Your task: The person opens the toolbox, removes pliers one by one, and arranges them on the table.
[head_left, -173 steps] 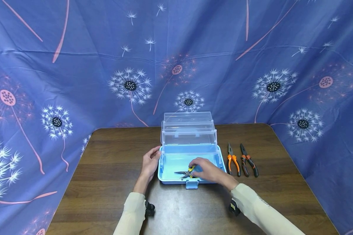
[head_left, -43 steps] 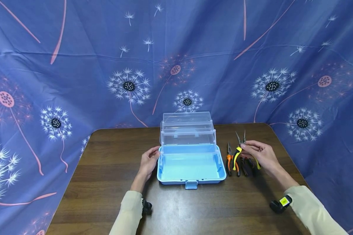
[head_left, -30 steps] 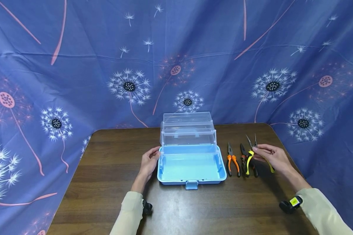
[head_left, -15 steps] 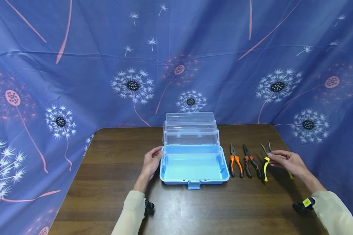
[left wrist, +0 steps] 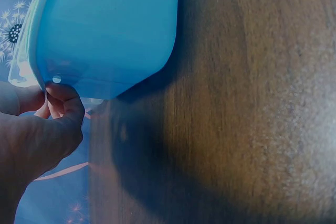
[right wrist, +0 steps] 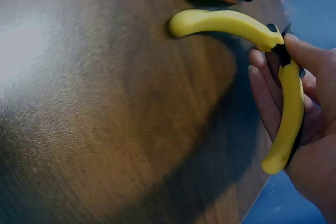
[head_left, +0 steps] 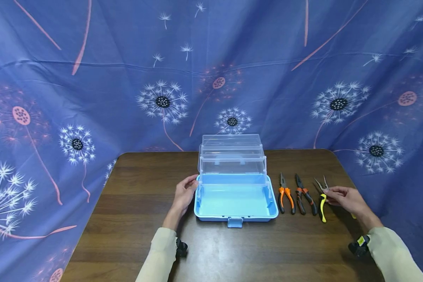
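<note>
My left hand [head_left: 184, 194] pinches the left rim of a light blue toolbox [head_left: 236, 200]; in the left wrist view the box wall [left wrist: 110, 24] rises beside the thumb and fingers. The toolbox stands with its clear lid and trays [head_left: 232, 154] raised at the back, and no tool shows in its base. At the table's right, my right hand [head_left: 347, 199] holds yellow-handled needle-nose pliers [head_left: 322, 209] near the pivot. Their handles [right wrist: 226, 22] are spread, jaws parted and pointing away from me. In the head view my hand hides most of the right handle.
Orange-and-black pliers [head_left: 286, 196] and dark red-and-black pliers [head_left: 304, 196] lie side by side between the toolbox and my right hand. A blue patterned cloth [head_left: 183, 78] hangs behind the wooden table [head_left: 137, 196], whose right edge is close to my right hand.
The yellow-handled pliers came out of the toolbox in my right hand, passed over the other two pliers, and moved right and lower beside them. My left hand stays at the rim.
</note>
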Demonstrator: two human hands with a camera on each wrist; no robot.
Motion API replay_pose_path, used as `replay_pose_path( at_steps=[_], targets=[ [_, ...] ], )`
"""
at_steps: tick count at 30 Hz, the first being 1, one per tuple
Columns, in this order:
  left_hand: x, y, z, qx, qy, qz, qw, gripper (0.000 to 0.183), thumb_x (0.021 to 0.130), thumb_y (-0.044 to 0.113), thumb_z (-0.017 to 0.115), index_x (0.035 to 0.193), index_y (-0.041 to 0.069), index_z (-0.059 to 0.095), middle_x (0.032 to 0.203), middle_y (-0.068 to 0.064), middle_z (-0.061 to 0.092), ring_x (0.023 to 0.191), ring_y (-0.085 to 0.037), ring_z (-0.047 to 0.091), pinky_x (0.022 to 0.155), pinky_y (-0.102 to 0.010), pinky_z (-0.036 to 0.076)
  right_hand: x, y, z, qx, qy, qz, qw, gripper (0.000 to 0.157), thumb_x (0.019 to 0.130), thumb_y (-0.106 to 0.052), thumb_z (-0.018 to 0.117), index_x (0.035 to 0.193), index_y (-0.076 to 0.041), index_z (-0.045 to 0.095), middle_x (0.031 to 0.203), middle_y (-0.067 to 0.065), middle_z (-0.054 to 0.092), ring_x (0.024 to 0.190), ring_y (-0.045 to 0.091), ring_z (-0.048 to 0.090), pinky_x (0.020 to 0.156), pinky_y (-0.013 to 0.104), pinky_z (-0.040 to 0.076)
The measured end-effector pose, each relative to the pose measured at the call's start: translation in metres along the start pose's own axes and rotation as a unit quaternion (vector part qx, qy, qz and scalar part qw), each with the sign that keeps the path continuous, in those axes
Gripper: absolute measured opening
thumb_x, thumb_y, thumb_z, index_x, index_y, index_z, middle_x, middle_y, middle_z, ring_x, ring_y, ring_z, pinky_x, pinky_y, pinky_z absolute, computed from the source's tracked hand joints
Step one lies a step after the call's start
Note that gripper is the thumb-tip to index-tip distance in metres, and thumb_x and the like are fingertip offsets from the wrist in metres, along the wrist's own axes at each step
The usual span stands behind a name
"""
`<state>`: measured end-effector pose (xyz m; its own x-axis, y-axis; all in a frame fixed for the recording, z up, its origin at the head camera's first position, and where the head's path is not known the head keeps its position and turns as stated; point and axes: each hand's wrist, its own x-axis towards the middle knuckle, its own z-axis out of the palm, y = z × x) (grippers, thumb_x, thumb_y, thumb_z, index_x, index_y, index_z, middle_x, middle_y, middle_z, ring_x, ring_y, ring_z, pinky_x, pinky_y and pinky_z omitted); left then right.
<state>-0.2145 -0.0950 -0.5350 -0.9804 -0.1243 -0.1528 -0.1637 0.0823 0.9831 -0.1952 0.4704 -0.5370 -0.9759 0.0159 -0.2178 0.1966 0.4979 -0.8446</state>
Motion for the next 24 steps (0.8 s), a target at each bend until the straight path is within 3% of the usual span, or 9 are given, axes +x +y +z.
replay_pose_path(
  at_steps=[3, 6, 10, 18, 24],
  targets=[
    [0.0, 0.0, 0.001, 0.001, -0.005, 0.005, 1.0, 0.031, 0.104, 0.006, 0.058, 0.133, 0.003, 0.067, 0.118, -0.014, 0.063, 0.11, -0.025, 0.057, 0.086, -0.027, 0.049, -0.004, 0.005, 0.003, -0.069, 0.028, -0.011, 0.997, 0.053, 0.105, -0.028, 0.062, 0.122, 0.022, 0.059, 0.099, 0.017, 0.075, 0.082, 0.018, 0.073, 0.07, 0.03, 0.059],
    [-0.001, 0.001, 0.001, 0.004, -0.005, 0.0, 1.0, 0.031, 0.104, 0.007, 0.058, 0.133, 0.004, 0.067, 0.119, -0.014, 0.063, 0.111, -0.025, 0.057, 0.088, -0.03, 0.049, -0.008, 0.008, 0.005, -0.149, 0.054, -0.023, 0.987, 0.054, 0.105, -0.033, 0.06, 0.122, 0.019, 0.062, 0.11, 0.031, 0.07, 0.092, 0.034, 0.07, 0.071, 0.036, 0.055],
    [-0.001, 0.002, 0.002, 0.01, -0.003, -0.014, 0.9998, 0.031, 0.105, 0.01, 0.058, 0.134, 0.008, 0.067, 0.123, -0.013, 0.063, 0.113, -0.026, 0.057, 0.093, -0.035, 0.05, -0.013, 0.01, 0.009, -0.187, 0.082, -0.027, 0.979, 0.051, 0.104, -0.035, 0.061, 0.12, 0.013, 0.065, 0.116, 0.035, 0.066, 0.099, 0.044, 0.063, 0.073, 0.041, 0.05],
    [-0.001, 0.0, 0.001, 0.001, 0.013, -0.004, 0.9999, 0.03, 0.104, 0.009, 0.06, 0.132, 0.003, 0.068, 0.118, -0.016, 0.065, 0.108, -0.024, 0.058, 0.085, -0.025, 0.05, -0.01, 0.009, 0.016, -0.217, 0.131, -0.047, 0.966, 0.04, 0.102, -0.029, 0.065, 0.113, 0.009, 0.068, 0.101, 0.025, 0.071, 0.085, 0.031, 0.065, 0.066, 0.036, 0.046],
    [-0.004, 0.0, -0.011, 0.001, 0.025, 0.012, 0.9996, 0.029, 0.105, 0.012, 0.06, 0.126, -0.005, 0.068, 0.112, -0.021, 0.069, 0.089, -0.019, 0.062, 0.07, -0.023, 0.055, -0.006, -0.007, 0.022, -0.209, 0.179, -0.077, 0.958, 0.031, 0.103, -0.022, 0.062, 0.114, 0.005, 0.069, 0.101, 0.023, 0.071, 0.082, 0.014, 0.062, 0.068, 0.03, 0.044]
  ],
)
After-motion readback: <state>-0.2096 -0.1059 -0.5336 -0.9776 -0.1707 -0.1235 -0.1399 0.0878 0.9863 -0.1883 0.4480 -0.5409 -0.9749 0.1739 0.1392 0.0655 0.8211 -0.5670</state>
